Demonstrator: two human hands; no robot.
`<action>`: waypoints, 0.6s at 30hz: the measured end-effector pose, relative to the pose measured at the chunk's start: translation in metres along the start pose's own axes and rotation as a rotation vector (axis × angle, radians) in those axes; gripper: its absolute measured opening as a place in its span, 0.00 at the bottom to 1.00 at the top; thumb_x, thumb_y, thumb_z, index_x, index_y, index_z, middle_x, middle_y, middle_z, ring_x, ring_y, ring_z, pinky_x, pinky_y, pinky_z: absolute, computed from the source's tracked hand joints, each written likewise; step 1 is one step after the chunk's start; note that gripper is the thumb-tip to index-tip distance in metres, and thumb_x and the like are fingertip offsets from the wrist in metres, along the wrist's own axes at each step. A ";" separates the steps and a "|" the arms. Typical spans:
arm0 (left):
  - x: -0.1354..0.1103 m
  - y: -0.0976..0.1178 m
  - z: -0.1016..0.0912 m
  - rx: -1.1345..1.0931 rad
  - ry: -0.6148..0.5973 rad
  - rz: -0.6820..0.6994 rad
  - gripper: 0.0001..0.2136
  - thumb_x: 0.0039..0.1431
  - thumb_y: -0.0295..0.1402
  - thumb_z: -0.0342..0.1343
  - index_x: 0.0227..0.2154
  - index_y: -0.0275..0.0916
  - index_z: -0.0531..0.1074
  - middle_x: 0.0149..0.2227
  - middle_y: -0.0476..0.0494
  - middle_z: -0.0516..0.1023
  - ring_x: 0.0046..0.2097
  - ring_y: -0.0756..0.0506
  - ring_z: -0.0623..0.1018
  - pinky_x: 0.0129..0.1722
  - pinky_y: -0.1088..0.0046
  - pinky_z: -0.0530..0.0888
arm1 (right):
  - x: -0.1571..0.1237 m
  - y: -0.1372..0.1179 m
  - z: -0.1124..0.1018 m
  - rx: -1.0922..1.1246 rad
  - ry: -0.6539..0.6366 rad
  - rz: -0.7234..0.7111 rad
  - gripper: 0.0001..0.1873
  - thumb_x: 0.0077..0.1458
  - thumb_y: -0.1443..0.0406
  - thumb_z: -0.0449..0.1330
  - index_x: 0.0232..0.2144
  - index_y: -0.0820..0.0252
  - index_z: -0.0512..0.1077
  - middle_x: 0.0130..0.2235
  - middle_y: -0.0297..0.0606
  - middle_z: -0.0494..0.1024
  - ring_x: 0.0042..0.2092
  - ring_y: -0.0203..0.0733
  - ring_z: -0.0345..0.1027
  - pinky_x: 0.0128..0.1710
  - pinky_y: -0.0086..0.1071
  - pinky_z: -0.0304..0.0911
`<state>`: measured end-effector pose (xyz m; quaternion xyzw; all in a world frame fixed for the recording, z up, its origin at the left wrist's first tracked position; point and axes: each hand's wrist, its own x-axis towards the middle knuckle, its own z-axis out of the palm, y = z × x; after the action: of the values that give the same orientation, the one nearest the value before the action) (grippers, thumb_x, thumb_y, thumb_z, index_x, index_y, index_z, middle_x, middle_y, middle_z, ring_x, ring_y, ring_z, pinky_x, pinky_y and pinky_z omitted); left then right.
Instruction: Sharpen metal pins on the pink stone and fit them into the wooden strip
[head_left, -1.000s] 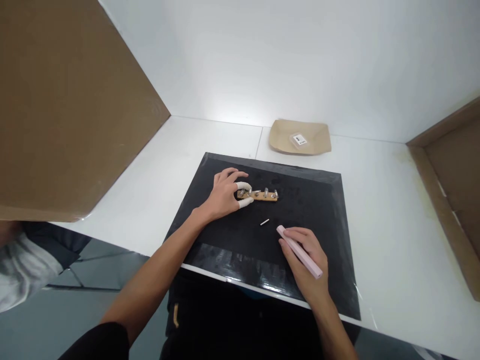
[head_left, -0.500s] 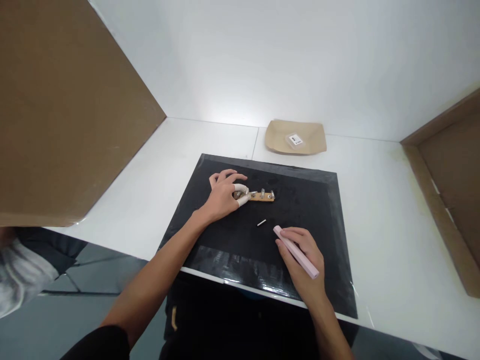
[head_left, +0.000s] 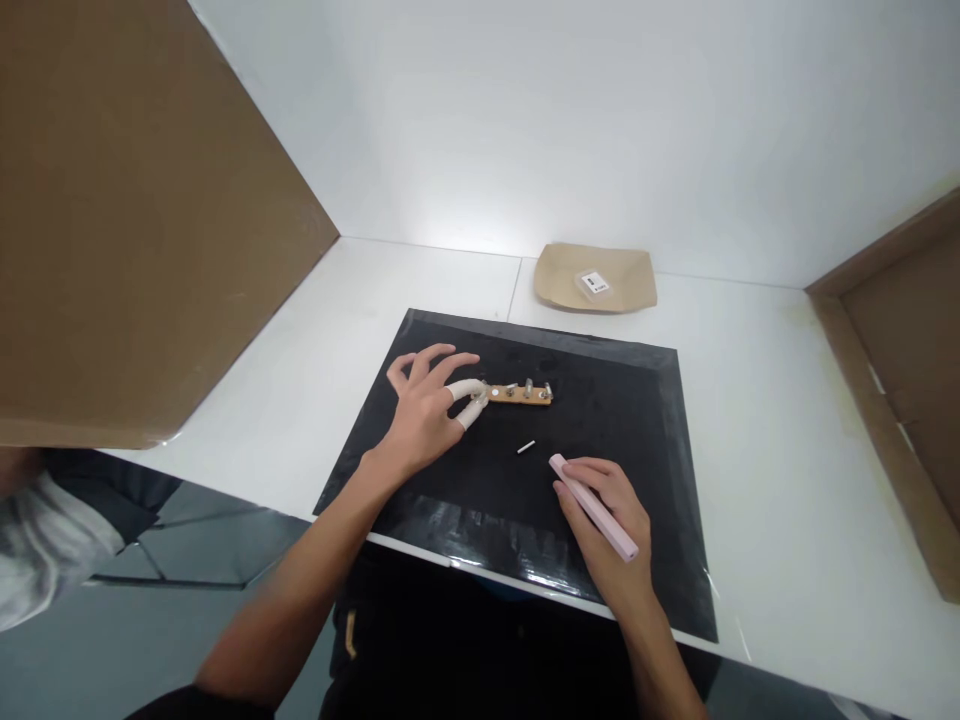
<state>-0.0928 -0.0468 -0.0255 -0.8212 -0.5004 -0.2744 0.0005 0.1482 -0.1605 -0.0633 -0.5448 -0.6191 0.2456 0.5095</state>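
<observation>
A narrow wooden strip (head_left: 517,395) with several small metal pieces standing on it lies on the black mat (head_left: 600,400). My left hand (head_left: 429,410), with white covers on thumb and index finger, pinches at the strip's left end. What lies between those fingertips is too small to make out; the other fingers are raised. My right hand (head_left: 615,515) is closed round a slim, pale pink bar-shaped tool (head_left: 596,508), its far end pointing up and left. Between the hands, apart from both, a short thin white and dark rod (head_left: 526,447) rests on the mat.
Behind the mat, a brown paper tray (head_left: 551,290) holds a small clear box with a label (head_left: 595,284). Cardboard panels (head_left: 150,220) rise at the left and another cardboard frame (head_left: 892,430) stands at the right. Someone's sleeve (head_left: 60,540) shows at the lower left.
My left hand has slid left along the strip to its end, uncovering a white spot and a metal piece. My right hand keeps its hold on the pink tool. The view has shifted slightly.
</observation>
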 end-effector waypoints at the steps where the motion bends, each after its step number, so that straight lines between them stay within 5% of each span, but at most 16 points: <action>1: -0.006 0.004 -0.003 -0.011 0.016 -0.026 0.03 0.67 0.34 0.61 0.38 0.47 0.80 0.57 0.46 0.81 0.64 0.34 0.71 0.61 0.45 0.56 | -0.001 0.001 0.000 0.002 0.000 0.011 0.08 0.64 0.67 0.64 0.44 0.54 0.79 0.46 0.39 0.77 0.45 0.40 0.77 0.45 0.34 0.75; 10: -0.054 0.034 0.005 -0.217 0.002 -0.218 0.01 0.64 0.34 0.65 0.35 0.45 0.80 0.51 0.45 0.83 0.56 0.37 0.75 0.56 0.48 0.61 | -0.003 0.010 0.000 0.036 0.056 0.111 0.09 0.63 0.64 0.66 0.46 0.53 0.81 0.50 0.42 0.79 0.50 0.45 0.76 0.50 0.40 0.76; 18: -0.042 0.029 0.018 -0.268 0.066 -0.026 0.01 0.64 0.31 0.65 0.36 0.43 0.81 0.57 0.43 0.81 0.48 0.40 0.77 0.50 0.56 0.74 | -0.004 0.008 0.000 -0.042 0.033 0.030 0.09 0.64 0.65 0.64 0.47 0.53 0.80 0.48 0.40 0.79 0.48 0.42 0.76 0.49 0.36 0.74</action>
<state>-0.0754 -0.0904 -0.0519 -0.7980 -0.4694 -0.3656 -0.0961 0.1511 -0.1613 -0.0719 -0.5688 -0.6074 0.2310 0.5042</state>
